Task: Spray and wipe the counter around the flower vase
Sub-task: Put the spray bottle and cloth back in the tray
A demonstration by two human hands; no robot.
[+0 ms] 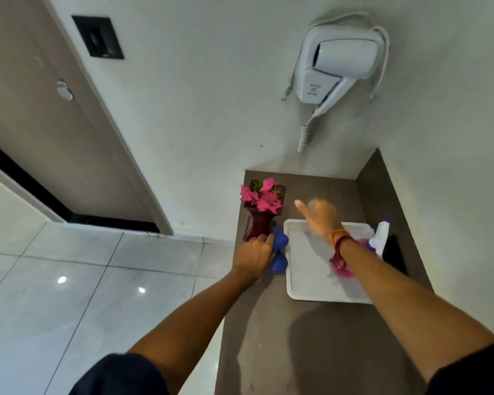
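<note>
A dark red vase (257, 226) with pink flowers (261, 196) stands near the left edge of the brown counter (283, 337). My left hand (253, 256) presses a blue cloth (279, 249) against the counter at the vase's foot, touching the vase base. My right hand (318, 216) hovers blurred above the white tray (305, 277), fingers spread, index finger pointing left toward the vase, holding nothing. A spray bottle (378, 235) with a white body and purple trigger stands at the tray's far right, partly hidden by my right forearm.
A pink object (343, 269) lies on the tray under my right wrist. A black item (394, 252) sits right of the tray. A wall-mounted hair dryer (337, 64) hangs above the counter's back. The counter's left edge drops to the tiled floor (83, 280).
</note>
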